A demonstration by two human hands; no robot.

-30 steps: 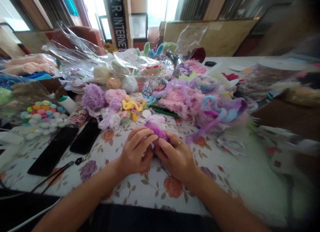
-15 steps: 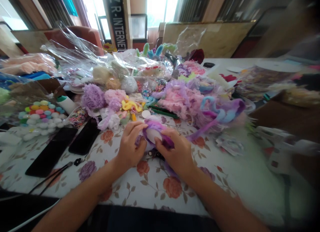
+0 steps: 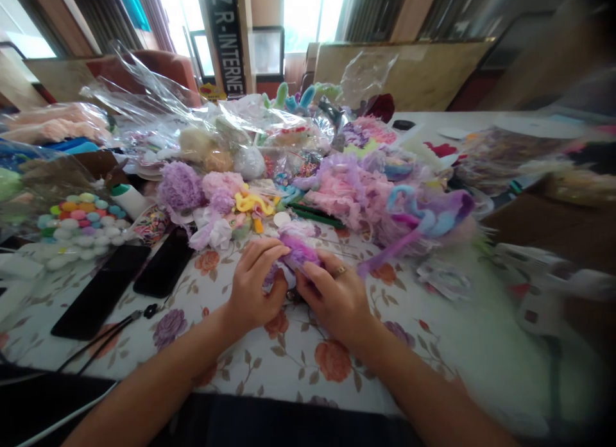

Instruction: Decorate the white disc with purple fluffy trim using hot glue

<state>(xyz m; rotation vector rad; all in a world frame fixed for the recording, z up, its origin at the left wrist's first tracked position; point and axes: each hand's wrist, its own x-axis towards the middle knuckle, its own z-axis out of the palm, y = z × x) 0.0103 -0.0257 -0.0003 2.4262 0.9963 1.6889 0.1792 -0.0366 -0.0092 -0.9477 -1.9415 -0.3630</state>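
Between my two hands is a small bundle of fuzzy purple yarn (image 3: 302, 251), with paler lilac fluff at its far side. My left hand (image 3: 257, 283) pinches its left side, fingers bent over the top and thumb below. On the right, my right hand (image 3: 337, 296), with a ring on one finger, closes its fingertips on the near right edge. A purple strand (image 3: 378, 260) runs from beyond my right hand towards a blue and purple fuzzy strip (image 3: 433, 219). A small dark item under my hands is mostly hidden.
Two black phones (image 3: 101, 293) (image 3: 163, 264) and a black strap (image 3: 115, 328) lie to the left. Behind are pompoms (image 3: 81, 219), pink and lilac fluff (image 3: 344, 187), green scissors-like handles (image 3: 315, 215) and plastic bags. A white glue gun (image 3: 539, 293) sits right, blurred.
The white round piece seen in the purple yarn is now covered. My right fingers have folded inward over the bundle, and my left hand has shifted slightly right.
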